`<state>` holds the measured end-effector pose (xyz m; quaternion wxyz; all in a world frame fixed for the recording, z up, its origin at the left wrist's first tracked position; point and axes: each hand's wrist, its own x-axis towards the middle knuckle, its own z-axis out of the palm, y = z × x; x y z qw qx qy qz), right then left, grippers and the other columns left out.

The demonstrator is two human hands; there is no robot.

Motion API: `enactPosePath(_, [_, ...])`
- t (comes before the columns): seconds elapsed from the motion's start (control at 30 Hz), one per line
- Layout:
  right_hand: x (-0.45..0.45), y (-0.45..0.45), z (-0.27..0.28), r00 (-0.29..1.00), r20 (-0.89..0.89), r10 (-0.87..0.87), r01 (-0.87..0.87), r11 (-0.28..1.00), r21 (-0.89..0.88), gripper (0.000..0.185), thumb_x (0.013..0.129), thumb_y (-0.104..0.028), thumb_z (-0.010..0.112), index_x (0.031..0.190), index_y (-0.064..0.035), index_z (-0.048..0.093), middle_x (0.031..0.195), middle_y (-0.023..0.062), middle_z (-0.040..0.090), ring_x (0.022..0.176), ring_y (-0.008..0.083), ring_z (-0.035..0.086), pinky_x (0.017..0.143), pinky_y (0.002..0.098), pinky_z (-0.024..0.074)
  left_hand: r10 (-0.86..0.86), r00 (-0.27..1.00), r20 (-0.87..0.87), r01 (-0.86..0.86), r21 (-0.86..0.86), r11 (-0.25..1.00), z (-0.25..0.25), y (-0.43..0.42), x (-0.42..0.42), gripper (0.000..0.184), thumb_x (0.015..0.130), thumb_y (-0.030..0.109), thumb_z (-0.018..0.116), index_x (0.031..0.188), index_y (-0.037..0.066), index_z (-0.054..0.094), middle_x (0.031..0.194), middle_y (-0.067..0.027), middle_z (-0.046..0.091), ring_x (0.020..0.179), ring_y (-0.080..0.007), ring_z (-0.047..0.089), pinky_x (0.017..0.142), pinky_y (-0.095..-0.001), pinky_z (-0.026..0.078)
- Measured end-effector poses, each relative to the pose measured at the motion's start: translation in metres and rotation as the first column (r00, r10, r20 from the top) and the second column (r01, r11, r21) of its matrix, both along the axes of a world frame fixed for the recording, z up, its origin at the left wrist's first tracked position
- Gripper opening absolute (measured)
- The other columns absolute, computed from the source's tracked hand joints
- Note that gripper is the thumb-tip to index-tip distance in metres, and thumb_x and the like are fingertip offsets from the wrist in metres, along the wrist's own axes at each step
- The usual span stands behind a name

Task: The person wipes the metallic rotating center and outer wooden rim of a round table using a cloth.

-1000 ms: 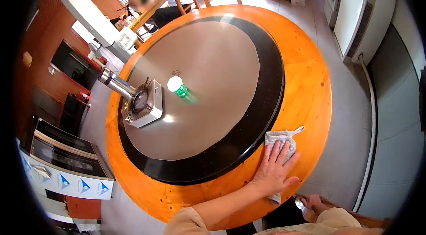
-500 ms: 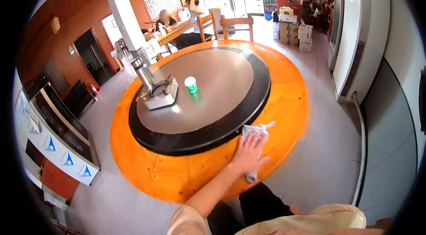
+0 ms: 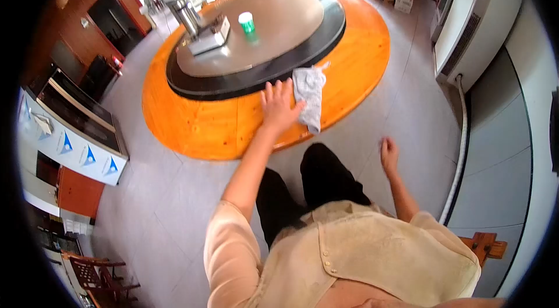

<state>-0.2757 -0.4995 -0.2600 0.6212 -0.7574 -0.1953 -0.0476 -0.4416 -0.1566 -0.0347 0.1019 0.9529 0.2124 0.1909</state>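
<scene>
The grey cloth [image 3: 310,98] lies on the orange wooden table [image 3: 361,69] just to the right of your left hand [image 3: 279,111], its far end beside the black-edged turntable [image 3: 256,78] and its near end at the table's edge. Your left hand is palm down with the fingers spread apart, its thumb pointing at the cloth's left side; you can't tell from this view whether the thumb touches it. Your right hand [image 3: 390,155] is well apart from the cloth, out over the floor to your right, its fingers looking curled, though whether they close on anything you cannot tell. Half a second ago your left palm lay on top of the cloth, covering its middle; now your hand is off to the left and most of the cloth's face shows. Your right hand has come out from beside your lap, and your view tips further down onto your own body. The green-and-white cup [image 3: 247,22] remains on the turntable, near the portable stove [image 3: 211,39].
</scene>
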Motion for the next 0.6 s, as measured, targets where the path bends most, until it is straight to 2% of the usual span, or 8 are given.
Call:
enactPosePath(0.1, [0.005, 0.043, 0.134, 0.991, 0.085, 0.100, -0.106, 0.992, 0.072, 0.020, 0.096, -0.014, 0.056, 0.106, 0.0000, 0.065, 0.085, 0.0040, 0.064, 0.076, 0.0105, 0.056, 0.071, 0.0265, 0.0465, 0.114, 0.991, -0.062, -0.122, -0.130, 0.984, 0.006, 0.007, -0.004, 0.077, 0.085, 0.056, 0.058, 0.144, 0.009, 0.041, 0.149, -0.0240, 0.035, 0.143, -0.0451, 0.017, 0.115, -0.0565, 0.010])
enactPosePath(0.2, [-0.002, 0.086, 0.217, 0.915, 0.344, 0.211, -0.193, 0.977, -0.086, 0.016, 0.090, -0.011, 0.061, 0.100, -0.0022, 0.068, 0.085, 0.0097, 0.064, 0.075, 0.0185, 0.060, 0.070, 0.0291, 0.0482, 0.157, 0.985, -0.072, -0.166, -0.156, 0.974, 0.005, 0.004, 0.008, 0.067, 0.084, 0.055, 0.060, 0.130, 0.007, 0.056, 0.148, -0.0239, 0.037, 0.143, -0.0445, 0.015, 0.115, -0.0560, 0.009])
enactPosePath(0.27, [0.002, 0.112, 0.229, 0.868, 0.397, 0.299, -0.203, 0.942, -0.266, 0.016, 0.086, -0.015, 0.064, 0.095, -0.0032, 0.070, 0.084, 0.0127, 0.065, 0.076, 0.0244, 0.062, 0.070, 0.0339, 0.0499, 0.178, 0.983, -0.053, -0.184, -0.151, 0.971, 0.007, 0.000, 0.016, 0.057, 0.083, 0.053, 0.062, 0.115, 0.007, 0.066, 0.144, -0.0237, 0.042, 0.143, -0.0446, 0.016, 0.114, -0.0558, 0.011])
enactPosePath(0.33, [0.009, 0.136, 0.232, 0.813, 0.445, 0.375, -0.175, 0.887, -0.428, 0.019, 0.083, -0.020, 0.065, 0.092, -0.0037, 0.071, 0.084, 0.0143, 0.066, 0.078, 0.0285, 0.063, 0.070, 0.0388, 0.0508, 0.199, 0.977, -0.072, -0.206, -0.127, 0.970, 0.008, -0.003, 0.027, 0.052, 0.082, 0.050, 0.064, 0.111, 0.007, 0.068, 0.142, -0.0235, 0.043, 0.143, -0.0445, 0.015, 0.114, -0.0557, 0.012])
enactPosePath(0.43, [0.010, 0.165, 0.233, 0.831, 0.320, 0.455, -0.243, 0.814, -0.528, 0.024, 0.082, -0.028, 0.065, 0.087, -0.0046, 0.072, 0.085, 0.0150, 0.067, 0.082, 0.0317, 0.064, 0.073, 0.0430, 0.0510, 0.177, 0.984, 0.036, -0.173, -0.103, 0.980, -0.003, -0.002, 0.039, 0.035, 0.079, 0.038, 0.070, 0.097, 0.008, 0.070, 0.135, -0.0190, 0.051, 0.140, -0.0435, 0.021, 0.111, -0.0579, 0.017])
enactPosePath(0.5, [0.011, 0.176, 0.235, 0.830, 0.298, 0.471, -0.284, 0.818, -0.500, 0.031, 0.082, -0.027, 0.066, 0.105, -0.0061, 0.066, 0.098, 0.0175, 0.065, 0.093, 0.0337, 0.062, 0.082, 0.0424, 0.0495, 0.128, 0.988, 0.083, -0.116, -0.134, 0.984, -0.007, -0.003, 0.042, 0.030, 0.078, 0.034, 0.071, 0.091, 0.007, 0.068, 0.130, -0.0161, 0.053, 0.138, -0.0430, 0.023, 0.109, -0.0605, 0.020])
enactPosePath(0.53, [0.012, 0.180, 0.236, 0.829, 0.288, 0.479, -0.304, 0.819, -0.487, 0.038, 0.082, -0.027, 0.067, 0.114, -0.0069, 0.063, 0.105, 0.0188, 0.064, 0.099, 0.0347, 0.061, 0.086, 0.0422, 0.0487, 0.099, 0.971, 0.216, -0.103, 0.006, 0.995, -0.007, -0.007, 0.042, 0.020, 0.078, 0.023, 0.072, 0.089, 0.007, 0.063, 0.115, -0.0129, 0.062, 0.122, -0.0384, 0.046, 0.099, -0.0531, 0.037])
enactPosePath(0.6, [0.022, 0.189, 0.234, 0.785, 0.304, 0.540, -0.398, 0.816, -0.420, 0.054, 0.082, -0.026, 0.068, 0.130, -0.0074, 0.054, 0.120, 0.0201, 0.059, 0.112, 0.0343, 0.057, 0.095, 0.0407, 0.0449, 0.037, 0.948, 0.317, 0.106, -0.422, 0.900, 0.002, -0.003, 0.045, 0.016, 0.080, 0.015, 0.070, 0.091, 0.007, 0.060, 0.103, -0.0110, 0.065, 0.104, -0.0300, 0.058, 0.088, -0.0415, 0.044])
